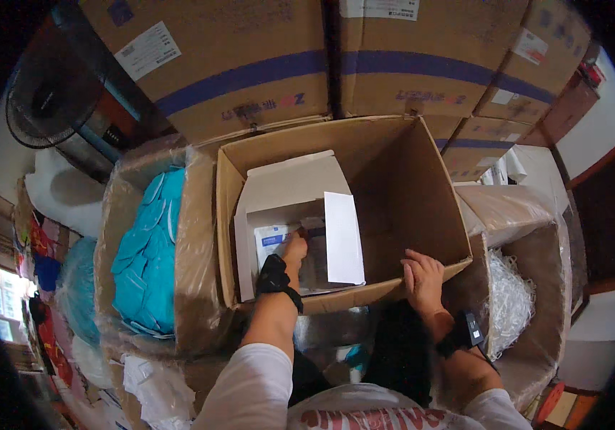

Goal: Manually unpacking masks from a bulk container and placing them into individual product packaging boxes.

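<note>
Left hand (pixel 296 248): fingers at a flat white-and-blue packet (pixel 271 240) inside an open white card box (pixel 294 180); cannot tell whether closed on it. Right hand (pixel 424 281): fingers slightly apart over the near rim of a large brown cardboard carton (pixel 411 179), apparently steadying it. White box: carton's left half, flaps splayed, seemingly for access. Left: turquoise fabric pieces (pixel 151 251), presumably boxed for easy reach.

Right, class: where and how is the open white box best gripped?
Grip the white box, probably from above, by its left and right walls: it sits open-topped inside the carton, whose walls surround it, and its flaps could bend.
</note>
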The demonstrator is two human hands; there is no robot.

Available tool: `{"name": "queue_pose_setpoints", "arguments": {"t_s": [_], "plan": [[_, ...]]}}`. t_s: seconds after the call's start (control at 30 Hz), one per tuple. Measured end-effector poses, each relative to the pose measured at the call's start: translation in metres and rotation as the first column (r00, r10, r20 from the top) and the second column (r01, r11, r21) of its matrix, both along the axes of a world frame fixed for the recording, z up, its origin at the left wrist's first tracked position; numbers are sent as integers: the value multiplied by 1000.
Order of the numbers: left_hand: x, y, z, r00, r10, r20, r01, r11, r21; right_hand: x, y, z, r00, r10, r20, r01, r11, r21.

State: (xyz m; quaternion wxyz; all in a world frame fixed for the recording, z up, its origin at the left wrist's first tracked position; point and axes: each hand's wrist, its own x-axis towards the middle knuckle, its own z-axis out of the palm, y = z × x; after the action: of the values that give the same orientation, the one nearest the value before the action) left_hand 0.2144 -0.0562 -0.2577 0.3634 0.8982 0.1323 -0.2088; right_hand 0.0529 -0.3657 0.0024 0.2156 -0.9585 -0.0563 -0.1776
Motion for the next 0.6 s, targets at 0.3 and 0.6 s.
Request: {"name": "queue_pose_setpoints", "arguments": {"t_s": [0.3, 0.6], "plan": [[-7, -85, 81, 994, 84, -70, -99, 966, -240, -30, -19, -3, 987, -151, -55, 149, 988, -49], [19, -58, -34, 978, 39, 205, -35, 999, -20, -1, 0, -4, 999, -11, -32, 9, 998, -61]]}}
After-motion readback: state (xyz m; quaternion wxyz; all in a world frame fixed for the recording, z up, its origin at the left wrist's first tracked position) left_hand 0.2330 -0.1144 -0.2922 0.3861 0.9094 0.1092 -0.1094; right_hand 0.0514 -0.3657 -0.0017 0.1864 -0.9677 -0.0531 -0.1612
